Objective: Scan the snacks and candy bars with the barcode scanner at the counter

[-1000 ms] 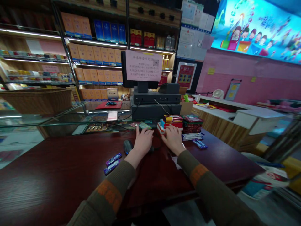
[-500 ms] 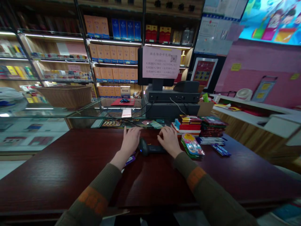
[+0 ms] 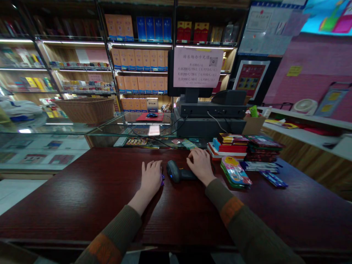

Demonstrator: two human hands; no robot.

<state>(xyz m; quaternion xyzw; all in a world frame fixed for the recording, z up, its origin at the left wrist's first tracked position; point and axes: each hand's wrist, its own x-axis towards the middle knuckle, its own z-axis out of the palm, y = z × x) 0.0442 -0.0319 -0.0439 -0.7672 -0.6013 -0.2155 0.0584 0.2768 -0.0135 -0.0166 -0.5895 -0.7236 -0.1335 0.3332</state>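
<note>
My left hand (image 3: 151,175) lies flat on the dark red wooden counter (image 3: 82,198), fingers stretched out, covering small purple packets that peek out at its right edge. A black barcode scanner (image 3: 176,173) lies between my hands. My right hand (image 3: 200,165) rests on the scanner's handle end with the fingers curved over it. Just right of that hand lies a colourful flat packet (image 3: 235,175), and behind it stacks of packets (image 3: 231,145).
A cash register with a monitor and a pink notice (image 3: 198,68) stands on the glass display case (image 3: 132,132) behind the counter. A wicker basket (image 3: 85,109) sits at the left. Shelves of boxes (image 3: 137,58) fill the back wall. More packets (image 3: 271,178) lie at the right.
The view has swung left and the hands have drawn back toward me. My left hand moved left onto the purple packets; my right hand came onto the scanner's handle.
</note>
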